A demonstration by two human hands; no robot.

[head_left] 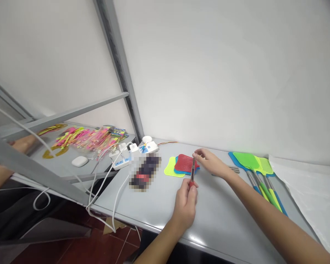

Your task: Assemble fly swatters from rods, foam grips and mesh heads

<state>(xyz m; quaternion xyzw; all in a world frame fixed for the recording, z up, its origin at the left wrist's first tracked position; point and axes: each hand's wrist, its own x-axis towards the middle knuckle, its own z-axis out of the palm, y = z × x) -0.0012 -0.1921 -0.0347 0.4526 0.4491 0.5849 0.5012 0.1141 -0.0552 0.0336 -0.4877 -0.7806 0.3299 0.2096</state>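
Note:
My left hand (185,201) is closed round the red lower end of a thin metal rod (193,171), held roughly upright over the grey table (165,205). My right hand (211,162) pinches the rod's upper end next to a red mesh swatter head (184,164). The red head lies on a small stack with a blue head and a yellow-green head (171,168). To the right lie assembled fly swatters (250,163) in green, yellow and blue with metal handles.
A pixelated dark object (144,172) lies left of the stack. White power strips and chargers (132,154) with cables sit by a grey metal post (121,69). Bright plastic pieces in bags (85,137) cover the left shelf. White plastic sheeting (308,190) lies far right.

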